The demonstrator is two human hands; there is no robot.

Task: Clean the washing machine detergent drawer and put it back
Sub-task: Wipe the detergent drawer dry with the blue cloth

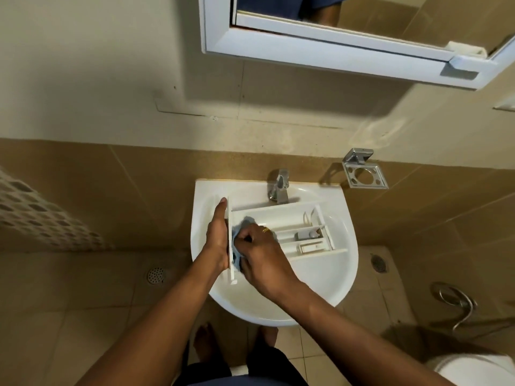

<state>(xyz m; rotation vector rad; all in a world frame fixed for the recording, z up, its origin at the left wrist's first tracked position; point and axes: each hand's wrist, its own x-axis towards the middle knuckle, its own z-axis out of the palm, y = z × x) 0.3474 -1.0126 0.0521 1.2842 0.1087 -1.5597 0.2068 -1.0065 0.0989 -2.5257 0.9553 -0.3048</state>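
Head view, only view available.

The white plastic detergent drawer point(278, 215) lies across the white ceramic sink point(345, 246). Its front panel is to the left and its small compartments are to the right, just near of the chrome tap point(278, 188). I see no stream from the tap.

My left hand point(218, 240) lies along the outer face of the front panel, fingers straight and pressed together, bracing it. The thumb is hidden, so I cannot tell where it sits. My right hand point(262, 260) has its fingers curled round a bunched blue-grey cloth point(245, 222) and presses it into the drawer's left end, just inside the panel.

Step, as I judge it: wiping the inner corner behind the panel.
- Keep the left-hand brace firm so the drawer does not slide on the sink rim.
- Push a cloth edge into the seam where panel meets floor; residue probably collects there.
- Then work rightward, turning the cloth to a fresh face.
- The dividers look thin, so go lightly on them.

Containers:
- Large far compartment: nothing loose seen; the surface is too bright to judge any film.
- Middle right compartment: holds a small grey-and-white insert point(306, 234).
- Near right compartment: holds a white rectangular insert point(309, 248).
- Sink: holds the drawer; whether water stands beneath it is hidden.
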